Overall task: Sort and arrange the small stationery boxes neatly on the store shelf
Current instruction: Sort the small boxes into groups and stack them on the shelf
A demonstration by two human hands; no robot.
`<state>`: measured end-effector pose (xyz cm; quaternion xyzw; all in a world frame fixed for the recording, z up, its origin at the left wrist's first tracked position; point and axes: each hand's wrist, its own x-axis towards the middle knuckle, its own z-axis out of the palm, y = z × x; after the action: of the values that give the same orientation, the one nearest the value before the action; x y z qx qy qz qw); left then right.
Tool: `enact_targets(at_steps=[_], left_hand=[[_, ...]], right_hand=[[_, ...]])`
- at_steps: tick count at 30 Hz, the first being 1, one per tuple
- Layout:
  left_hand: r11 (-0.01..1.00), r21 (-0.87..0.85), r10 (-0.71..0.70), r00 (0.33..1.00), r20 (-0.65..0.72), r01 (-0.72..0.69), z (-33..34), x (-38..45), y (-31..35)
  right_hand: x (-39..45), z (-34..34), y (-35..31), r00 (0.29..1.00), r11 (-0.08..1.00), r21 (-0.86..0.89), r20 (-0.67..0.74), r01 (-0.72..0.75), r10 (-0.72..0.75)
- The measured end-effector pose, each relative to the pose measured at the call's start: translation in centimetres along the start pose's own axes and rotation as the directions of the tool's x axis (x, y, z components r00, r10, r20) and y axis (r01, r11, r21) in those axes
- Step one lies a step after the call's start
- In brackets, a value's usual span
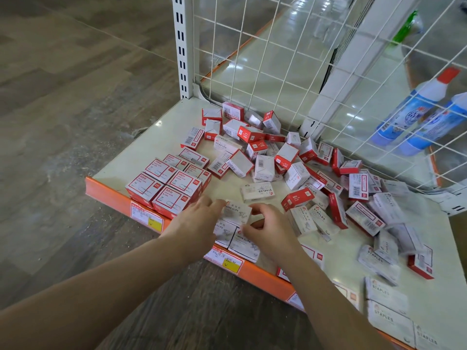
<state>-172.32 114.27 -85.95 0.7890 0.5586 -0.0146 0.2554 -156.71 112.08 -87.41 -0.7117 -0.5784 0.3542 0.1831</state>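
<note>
Boxes fill the shelf in front of me. My left hand and my right hand meet over a white paper clips box near the shelf's orange front lip. My left fingers reach to its left edge, though I cannot tell whether they curl round it; my right fingers and thumb pinch its right side. Directly under my hands lie two more white paper clips boxes, side by side at the lip. Just left of my left hand stands a tidy block of red-framed boxes, packed in rows. Beyond my hands sits one white staples box, and past it a loose heap of red and white boxes spreads toward the wire mesh back. Right of my right hand, more staples boxes lie scattered.
</note>
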Motion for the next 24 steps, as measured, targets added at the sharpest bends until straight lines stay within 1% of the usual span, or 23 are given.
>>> enact_targets(at_steps=[4,8,15,21,24], left_hand=[[1.000,-0.007,-0.003,1.000,-0.001,0.003,0.1,0.3,-0.2],[0.999,-0.039,-0.001,1.000,0.030,0.002,0.1,0.4,-0.2],[0.995,-0.096,-0.023,0.998,0.052,0.028,0.1,0.5,-0.3],[0.995,-0.095,-0.035,0.998,0.054,0.040,0.1,0.5,-0.2],[0.995,-0.089,-0.033,0.998,0.048,0.038,0.0,0.4,0.0]], right_hand=[[0.2,0.2,-0.1,0.999,0.997,0.076,0.044,-0.005,0.002],[0.5,0.7,0.0,0.997,0.994,0.106,0.076,-0.035,0.027],[1.1,1.1,0.2,0.993,0.999,0.036,0.115,-0.008,0.004],[1.2,1.1,0.1,0.989,1.000,-0.010,0.147,-0.003,0.004],[1.1,1.2,0.2,0.991,1.000,-0.011,0.133,0.010,-0.009]])
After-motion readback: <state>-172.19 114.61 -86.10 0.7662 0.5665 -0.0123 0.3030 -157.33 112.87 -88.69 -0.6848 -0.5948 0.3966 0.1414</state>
